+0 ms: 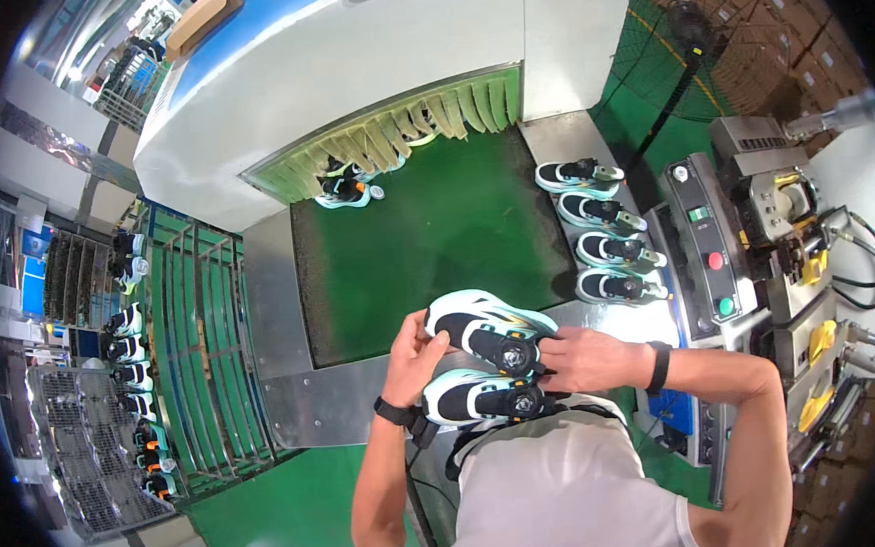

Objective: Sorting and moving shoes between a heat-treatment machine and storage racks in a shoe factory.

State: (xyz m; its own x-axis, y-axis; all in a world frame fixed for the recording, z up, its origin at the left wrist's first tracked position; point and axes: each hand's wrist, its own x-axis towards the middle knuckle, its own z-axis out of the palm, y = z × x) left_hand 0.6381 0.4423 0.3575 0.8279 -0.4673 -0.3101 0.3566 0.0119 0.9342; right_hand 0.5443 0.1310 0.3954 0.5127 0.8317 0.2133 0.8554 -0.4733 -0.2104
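In front of my body is a black and white sneaker with a pale mint sole and a round dial on its upper. My left hand is closed on its toe end, thumb on the upper. At the heel end, the fingers of my right hand close on the same sneaker. A matching second sneaker lies just below, nearer my waist, close to my left wrist. What supports this second one is hidden.
Ahead, a green conveyor belt runs from a white machine with a strip curtain; shoes sit beneath the strips. Several sneakers line its right ledge. A control panel stands right, a metal rack left.
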